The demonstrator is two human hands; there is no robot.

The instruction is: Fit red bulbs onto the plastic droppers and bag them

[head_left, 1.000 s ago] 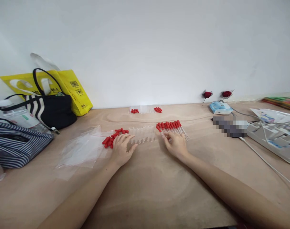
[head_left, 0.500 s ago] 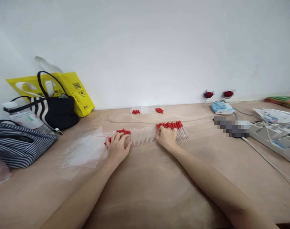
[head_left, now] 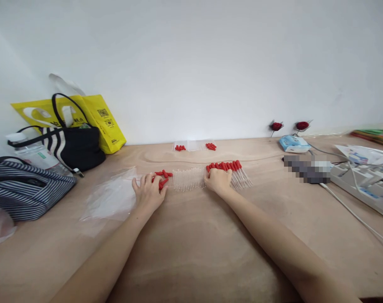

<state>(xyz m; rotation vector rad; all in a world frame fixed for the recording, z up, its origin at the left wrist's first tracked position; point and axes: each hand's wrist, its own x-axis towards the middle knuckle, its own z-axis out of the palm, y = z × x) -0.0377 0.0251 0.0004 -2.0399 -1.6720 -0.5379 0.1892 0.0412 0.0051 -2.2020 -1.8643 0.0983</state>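
My left hand (head_left: 148, 192) rests with fingers apart over a small pile of loose red pieces (head_left: 163, 174), touching some of them. To its right lies a row of thin clear sticks (head_left: 188, 179), side by side on the table. Beyond that row, several clear sticks with red tips (head_left: 236, 165) fan out to the right. My right hand (head_left: 218, 180) is closed at the left end of these red-tipped sticks, its fingers curled down. Whatever sits between those fingertips is hidden. Thin clear plastic bags (head_left: 114, 195) lie flat left of my left hand.
By the wall lies a clear packet (head_left: 195, 145) with red pieces at both ends. Bags stand at left: yellow (head_left: 107, 126), black (head_left: 80, 147) and striped (head_left: 49, 195). A blue tissue pack (head_left: 294, 144), two red flowers (head_left: 302, 126) and a power strip (head_left: 364, 183) with cables are at right.
My left hand has shifted slightly left and spread, uncovering more of the red pieces. My right hand stays at the red-tipped sticks with little movement.
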